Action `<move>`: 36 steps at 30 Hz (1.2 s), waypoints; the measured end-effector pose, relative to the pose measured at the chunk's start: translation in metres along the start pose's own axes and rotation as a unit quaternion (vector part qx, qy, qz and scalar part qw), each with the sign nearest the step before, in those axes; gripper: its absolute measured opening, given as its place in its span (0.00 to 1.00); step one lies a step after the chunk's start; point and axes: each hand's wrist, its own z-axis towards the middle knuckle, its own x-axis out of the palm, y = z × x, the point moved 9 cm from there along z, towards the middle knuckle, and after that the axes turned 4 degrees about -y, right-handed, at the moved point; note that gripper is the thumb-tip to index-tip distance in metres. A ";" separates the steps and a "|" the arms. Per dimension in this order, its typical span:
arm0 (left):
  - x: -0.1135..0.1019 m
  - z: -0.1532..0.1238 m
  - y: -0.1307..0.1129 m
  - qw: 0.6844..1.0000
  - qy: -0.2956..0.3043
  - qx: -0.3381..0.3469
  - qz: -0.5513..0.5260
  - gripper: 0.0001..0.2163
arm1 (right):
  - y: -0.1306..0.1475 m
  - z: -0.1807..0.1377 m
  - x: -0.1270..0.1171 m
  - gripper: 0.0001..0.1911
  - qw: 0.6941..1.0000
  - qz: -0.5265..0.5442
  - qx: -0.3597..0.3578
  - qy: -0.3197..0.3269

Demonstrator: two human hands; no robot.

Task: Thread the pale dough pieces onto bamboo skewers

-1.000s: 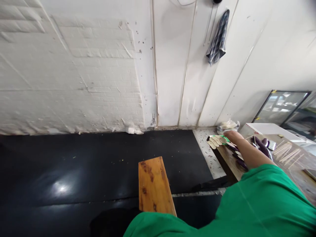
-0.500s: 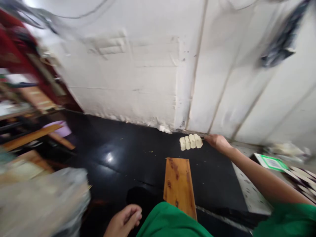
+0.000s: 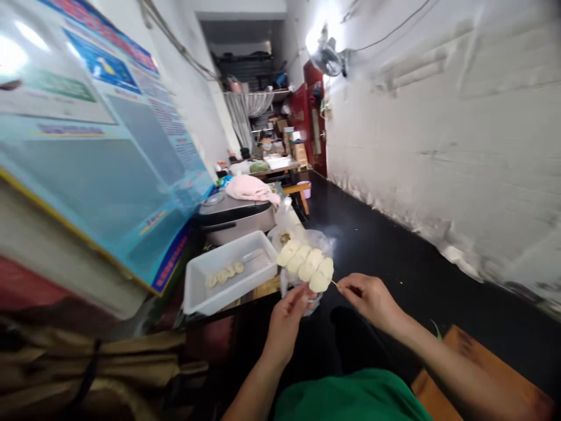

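Observation:
A skewer of several pale, thin round slices (image 3: 305,264) is held up in front of me, tilted. My right hand (image 3: 368,298) pinches the bare end of its thin stick. Just below the slices, my left hand (image 3: 287,318) has thumb and fingers drawn together at their lower edge; some fingertips are hidden behind them. To the left stands a white plastic tub (image 3: 230,275) with another row of pale slices (image 3: 225,273) lying in it. A clear plastic bag (image 3: 284,280) is behind and beneath the held skewer.
Beyond the tub is a grey-lidded appliance (image 3: 236,216) with a pink cloth (image 3: 252,188) on top. A wooden bench (image 3: 477,374) stands at lower right, on the dark floor (image 3: 394,251). Brown folded material (image 3: 87,368) fills the lower left. A blue poster (image 3: 131,146) covers the left wall.
My view has swung left from the white wall to the tub and table. My right hand has brought the skewer in from arm's length, and my left hand has come up to the slices.

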 end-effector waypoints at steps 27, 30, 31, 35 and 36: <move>-0.051 -0.002 -0.025 0.985 -0.142 0.078 -0.062 0.14 | -0.008 0.036 0.112 0.14 0.835 0.454 0.243 0.195; -0.052 -0.002 -0.024 0.986 -0.141 0.075 -0.055 0.14 | -0.011 0.037 0.115 0.14 0.833 0.457 0.242 0.199; -0.052 -0.002 -0.024 0.986 -0.141 0.073 -0.056 0.14 | -0.012 0.037 0.116 0.14 0.833 0.457 0.241 0.199; -0.051 -0.002 -0.025 0.985 -0.146 0.067 -0.055 0.14 | -0.013 0.038 0.116 0.15 0.833 0.457 0.244 0.194; -0.050 -0.002 -0.025 0.985 -0.148 0.065 -0.053 0.14 | -0.013 0.038 0.116 0.16 0.833 0.456 0.248 0.192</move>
